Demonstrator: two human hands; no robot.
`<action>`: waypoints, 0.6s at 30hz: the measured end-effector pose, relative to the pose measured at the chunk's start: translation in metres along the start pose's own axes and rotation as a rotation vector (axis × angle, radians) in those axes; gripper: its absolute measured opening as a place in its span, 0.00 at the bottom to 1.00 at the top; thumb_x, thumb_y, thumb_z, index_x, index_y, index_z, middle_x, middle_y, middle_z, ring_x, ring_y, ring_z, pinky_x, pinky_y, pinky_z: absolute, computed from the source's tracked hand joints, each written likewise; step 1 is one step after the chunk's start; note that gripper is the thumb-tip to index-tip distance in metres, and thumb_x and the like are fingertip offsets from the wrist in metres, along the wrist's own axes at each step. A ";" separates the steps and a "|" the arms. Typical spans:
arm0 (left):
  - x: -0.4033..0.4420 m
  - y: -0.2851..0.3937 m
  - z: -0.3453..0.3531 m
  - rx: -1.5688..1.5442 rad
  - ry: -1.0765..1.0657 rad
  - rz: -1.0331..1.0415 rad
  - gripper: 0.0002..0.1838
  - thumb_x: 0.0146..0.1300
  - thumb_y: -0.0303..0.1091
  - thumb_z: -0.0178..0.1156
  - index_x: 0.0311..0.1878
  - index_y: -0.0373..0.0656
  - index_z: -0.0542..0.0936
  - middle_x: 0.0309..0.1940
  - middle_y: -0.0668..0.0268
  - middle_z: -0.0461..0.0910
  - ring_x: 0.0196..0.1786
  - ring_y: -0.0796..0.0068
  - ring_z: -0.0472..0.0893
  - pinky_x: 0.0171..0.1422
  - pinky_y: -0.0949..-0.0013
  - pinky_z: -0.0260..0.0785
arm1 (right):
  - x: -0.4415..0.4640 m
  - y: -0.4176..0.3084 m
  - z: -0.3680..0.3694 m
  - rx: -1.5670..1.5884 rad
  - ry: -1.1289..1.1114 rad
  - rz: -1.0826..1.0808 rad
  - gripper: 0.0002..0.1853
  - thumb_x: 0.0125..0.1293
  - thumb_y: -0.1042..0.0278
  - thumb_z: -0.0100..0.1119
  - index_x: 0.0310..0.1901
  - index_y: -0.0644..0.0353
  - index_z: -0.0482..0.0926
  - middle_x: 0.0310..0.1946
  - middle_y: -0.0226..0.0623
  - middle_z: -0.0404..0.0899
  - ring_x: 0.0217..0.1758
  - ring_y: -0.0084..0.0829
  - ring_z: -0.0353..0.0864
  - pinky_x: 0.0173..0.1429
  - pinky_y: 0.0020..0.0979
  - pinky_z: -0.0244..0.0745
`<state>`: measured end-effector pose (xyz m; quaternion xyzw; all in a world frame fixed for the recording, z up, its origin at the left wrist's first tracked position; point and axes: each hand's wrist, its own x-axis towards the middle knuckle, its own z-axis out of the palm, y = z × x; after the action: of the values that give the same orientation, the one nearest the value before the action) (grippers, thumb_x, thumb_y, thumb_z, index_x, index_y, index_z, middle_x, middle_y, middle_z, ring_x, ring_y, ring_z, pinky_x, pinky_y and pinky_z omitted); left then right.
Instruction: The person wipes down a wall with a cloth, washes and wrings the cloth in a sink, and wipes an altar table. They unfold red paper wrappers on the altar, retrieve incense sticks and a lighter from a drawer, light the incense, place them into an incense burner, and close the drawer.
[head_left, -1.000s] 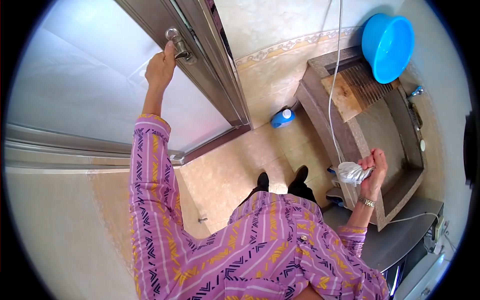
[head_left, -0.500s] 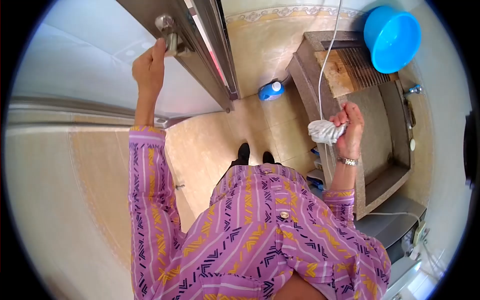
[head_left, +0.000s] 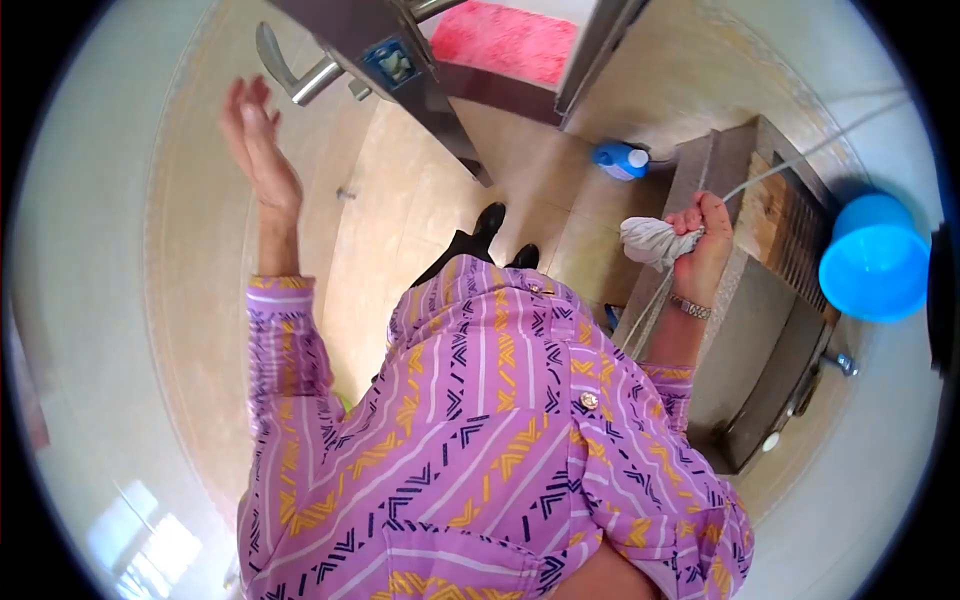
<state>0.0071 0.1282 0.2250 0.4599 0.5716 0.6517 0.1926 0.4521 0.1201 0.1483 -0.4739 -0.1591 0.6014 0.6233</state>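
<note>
My left hand (head_left: 264, 160) is raised just below the metal lever handle (head_left: 297, 78) of the door, apart from it, its fingers loosely stretched and slightly blurred. The door (head_left: 420, 110) stands ajar, its edge with the latch turned toward me. On the other side, my right hand (head_left: 705, 248) is closed around a bunched white cloth (head_left: 652, 243), which sticks out past the thumb side toward the left. A pale cord (head_left: 790, 160) runs behind the right hand.
Beyond the doorway lies a pink fluffy rug (head_left: 505, 42). A blue bottle with a white cap (head_left: 620, 160) stands on the tiled floor by the stone sink (head_left: 745, 350). A blue basin (head_left: 875, 260) rests at the sink's far right, near a tap (head_left: 845, 365).
The door has swung wider, showing the pink rug. My left hand has let go of the lever handle. The view has turned; my right hand still grips the cloth.
</note>
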 end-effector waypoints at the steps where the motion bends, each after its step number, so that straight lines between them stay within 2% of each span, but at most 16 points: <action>1: -0.024 -0.009 -0.015 0.079 0.020 -0.076 0.33 0.61 0.43 0.56 0.67 0.41 0.59 0.64 0.57 0.64 0.66 0.63 0.63 0.66 0.60 0.55 | 0.002 0.000 -0.001 -0.007 -0.036 0.009 0.07 0.66 0.67 0.54 0.33 0.60 0.73 0.14 0.27 0.63 0.16 0.23 0.62 0.28 0.30 0.68; 3: -0.078 0.015 -0.022 0.379 -0.133 -0.137 0.38 0.55 0.41 0.62 0.67 0.38 0.59 0.64 0.54 0.64 0.65 0.63 0.64 0.66 0.60 0.56 | 0.003 -0.007 -0.003 -0.025 -0.079 0.027 0.07 0.66 0.67 0.53 0.33 0.61 0.73 0.14 0.27 0.63 0.16 0.23 0.62 0.28 0.31 0.68; 4: -0.090 0.025 -0.018 0.393 -0.109 -0.139 0.38 0.55 0.41 0.62 0.67 0.38 0.59 0.64 0.54 0.64 0.65 0.63 0.64 0.66 0.60 0.56 | 0.003 -0.009 -0.001 -0.027 -0.103 0.043 0.07 0.66 0.67 0.53 0.33 0.61 0.73 0.14 0.27 0.63 0.16 0.23 0.62 0.28 0.31 0.68; 6: -0.118 0.045 -0.017 0.684 -0.175 -0.072 0.41 0.51 0.41 0.68 0.65 0.35 0.61 0.61 0.54 0.68 0.64 0.64 0.66 0.65 0.63 0.58 | 0.001 -0.015 0.002 -0.035 -0.187 0.066 0.07 0.67 0.69 0.51 0.33 0.62 0.73 0.14 0.27 0.63 0.16 0.23 0.62 0.28 0.30 0.68; 7: -0.124 0.054 -0.019 0.696 -0.152 -0.078 0.41 0.51 0.41 0.68 0.65 0.35 0.61 0.61 0.54 0.68 0.64 0.64 0.66 0.65 0.63 0.58 | -0.001 -0.018 0.006 -0.036 -0.212 0.078 0.07 0.67 0.70 0.50 0.34 0.63 0.73 0.14 0.27 0.63 0.16 0.23 0.63 0.27 0.29 0.68; 9: -0.135 0.068 -0.017 0.622 -0.044 -0.243 0.34 0.47 0.40 0.72 0.56 0.32 0.72 0.51 0.57 0.77 0.55 0.69 0.74 0.59 0.67 0.63 | -0.002 -0.023 0.004 -0.073 -0.272 0.096 0.07 0.67 0.70 0.50 0.34 0.64 0.73 0.14 0.27 0.63 0.16 0.23 0.62 0.27 0.29 0.69; 10: -0.136 0.078 -0.018 0.628 -0.031 -0.244 0.34 0.47 0.40 0.72 0.56 0.32 0.72 0.51 0.57 0.77 0.55 0.69 0.74 0.59 0.67 0.63 | -0.004 -0.027 0.007 -0.097 -0.300 0.089 0.07 0.67 0.70 0.49 0.34 0.64 0.72 0.14 0.28 0.63 0.16 0.23 0.62 0.27 0.29 0.69; 12: -0.139 0.097 -0.025 0.507 -0.138 -0.219 0.22 0.48 0.37 0.72 0.43 0.32 0.80 0.38 0.63 0.83 0.42 0.75 0.78 0.52 0.70 0.67 | -0.009 -0.032 0.010 -0.113 -0.311 0.106 0.07 0.67 0.71 0.49 0.34 0.64 0.72 0.15 0.28 0.63 0.16 0.23 0.63 0.27 0.29 0.69; 13: -0.142 0.106 -0.028 0.535 -0.104 -0.163 0.15 0.49 0.33 0.71 0.36 0.32 0.82 0.34 0.66 0.83 0.36 0.79 0.78 0.48 0.73 0.68 | -0.008 -0.032 0.010 -0.136 -0.324 0.099 0.07 0.67 0.71 0.49 0.34 0.64 0.72 0.15 0.28 0.63 0.16 0.23 0.64 0.27 0.29 0.69; 16: -0.147 0.128 -0.037 0.706 -0.072 -0.210 0.14 0.49 0.30 0.70 0.38 0.32 0.81 0.35 0.66 0.83 0.37 0.80 0.78 0.49 0.74 0.68 | -0.003 -0.028 0.010 -0.169 -0.365 0.134 0.07 0.67 0.70 0.49 0.35 0.64 0.72 0.15 0.28 0.64 0.16 0.24 0.65 0.28 0.30 0.70; 18: -0.153 0.143 -0.045 0.603 -0.015 -0.257 0.15 0.49 0.29 0.70 0.39 0.32 0.81 0.36 0.66 0.82 0.38 0.80 0.78 0.49 0.74 0.68 | -0.004 -0.030 0.013 -0.177 -0.394 0.161 0.07 0.67 0.70 0.49 0.35 0.64 0.72 0.15 0.28 0.64 0.16 0.24 0.65 0.28 0.30 0.71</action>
<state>0.0859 -0.0550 0.3022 0.4251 0.7908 0.4201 0.1324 0.4594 0.1272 0.1800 -0.4113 -0.2914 0.7138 0.4862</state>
